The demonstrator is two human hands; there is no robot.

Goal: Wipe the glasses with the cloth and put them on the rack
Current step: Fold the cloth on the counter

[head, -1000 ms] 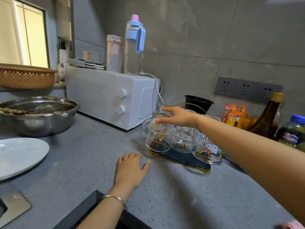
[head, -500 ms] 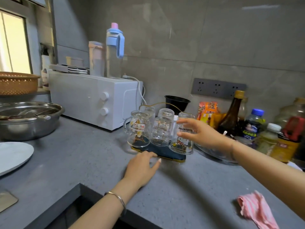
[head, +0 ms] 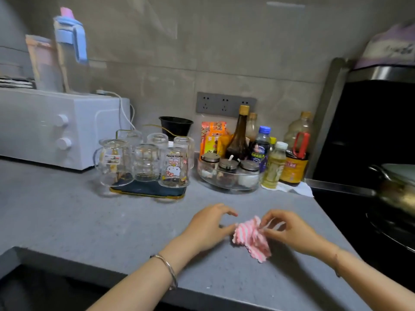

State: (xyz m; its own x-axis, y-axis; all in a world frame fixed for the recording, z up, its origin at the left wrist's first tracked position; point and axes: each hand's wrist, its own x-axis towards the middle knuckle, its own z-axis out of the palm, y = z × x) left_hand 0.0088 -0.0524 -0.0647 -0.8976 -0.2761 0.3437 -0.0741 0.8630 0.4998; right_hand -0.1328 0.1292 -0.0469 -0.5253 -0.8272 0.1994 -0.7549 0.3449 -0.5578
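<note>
Several clear glasses stand upside down on a dark rack with a gold rim [head: 147,191] at the back of the grey counter; the front right glass [head: 174,167] has a cartoon cat print, the left one [head: 113,161] has a handle. A crumpled pink-and-white striped cloth [head: 250,240] lies on the counter near the front. My right hand [head: 289,231] pinches the cloth's upper right edge. My left hand [head: 207,225] rests beside the cloth's left edge, thumb touching or nearly touching it, fingers loosely curved.
A white oven [head: 56,129] stands at the back left with bottles on top. Right of the rack are a clear tray of seasoning jars [head: 229,176] and several sauce bottles [head: 239,135]. A black stove with a pan [head: 395,189] lies at the right; a sink edge [head: 13,263] is front left.
My right hand left the glasses on the rack and came down onto the cloth. My left hand slid right to the cloth. The view swung to the right.
</note>
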